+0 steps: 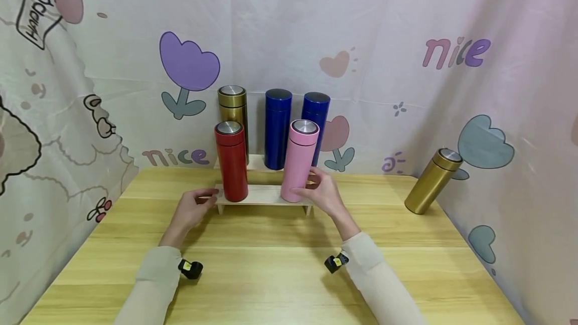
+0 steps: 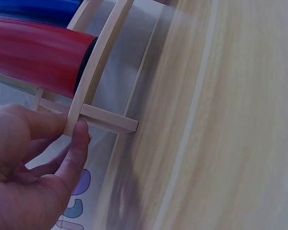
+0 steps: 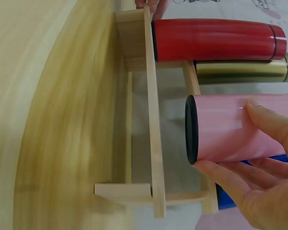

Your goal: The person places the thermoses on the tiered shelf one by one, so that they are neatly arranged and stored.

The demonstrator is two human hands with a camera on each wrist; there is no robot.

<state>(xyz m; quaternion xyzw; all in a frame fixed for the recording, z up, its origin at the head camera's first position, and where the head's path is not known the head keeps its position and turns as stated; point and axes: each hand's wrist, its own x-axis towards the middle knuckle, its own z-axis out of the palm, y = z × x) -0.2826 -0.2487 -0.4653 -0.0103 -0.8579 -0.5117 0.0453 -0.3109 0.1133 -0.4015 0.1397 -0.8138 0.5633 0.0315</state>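
My right hand (image 1: 326,193) grips a pink thermos bottle (image 1: 301,159) low on its body, thumb on one side and fingers on the other. In the right wrist view the bottle's dark base (image 3: 192,129) hangs a little apart from the front board of a small wooden two-step shelf (image 1: 264,195). My left hand (image 1: 191,209) pinches the left end of that front board between thumb and fingers, seen closely in the left wrist view. Beside it, a red thermos bottle (image 1: 232,164) stands upright on the front board's left part.
On the shelf's back step stand a gold bottle (image 1: 232,97), a blue bottle (image 1: 277,129) and a second blue bottle (image 1: 317,107), the last partly hidden behind the pink one. Another gold bottle (image 1: 432,182) stands at the table's right edge. A patterned cloth (image 1: 384,39) hangs behind the table (image 1: 257,280).
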